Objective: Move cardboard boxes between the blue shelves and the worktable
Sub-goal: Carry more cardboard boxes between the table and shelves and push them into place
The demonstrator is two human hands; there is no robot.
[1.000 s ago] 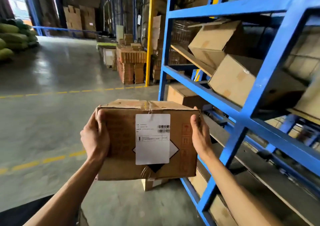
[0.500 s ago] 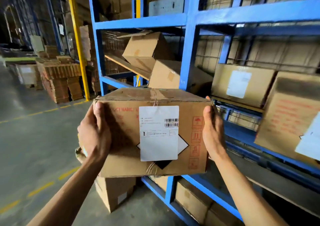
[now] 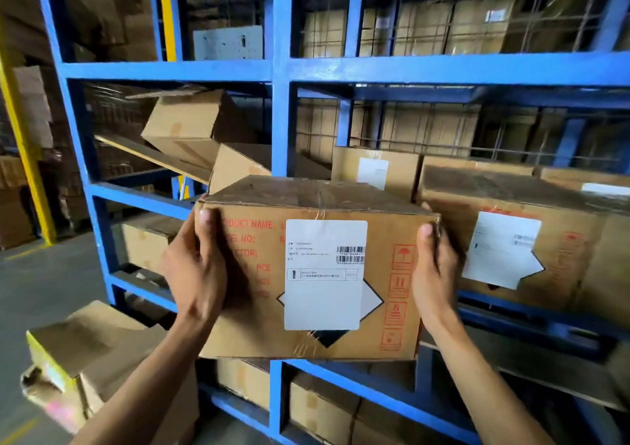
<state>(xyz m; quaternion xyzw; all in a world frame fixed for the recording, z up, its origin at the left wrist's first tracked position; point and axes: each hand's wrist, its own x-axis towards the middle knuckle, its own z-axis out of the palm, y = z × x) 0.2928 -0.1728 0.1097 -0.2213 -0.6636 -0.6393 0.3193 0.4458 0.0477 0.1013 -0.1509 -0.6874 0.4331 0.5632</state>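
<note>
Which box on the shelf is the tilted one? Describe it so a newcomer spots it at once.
Start at the blue shelves and take the bay left of the central upright, at the level above the held box. The tilted box sits there, tipped on a slanting board with a flap loose. Unlike the shelved boxes to the right, it shows no white label.

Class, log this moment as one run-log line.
phase: carry | left hand: grips box left side | right hand: grips right side | box: lifted before blue shelf
</note>
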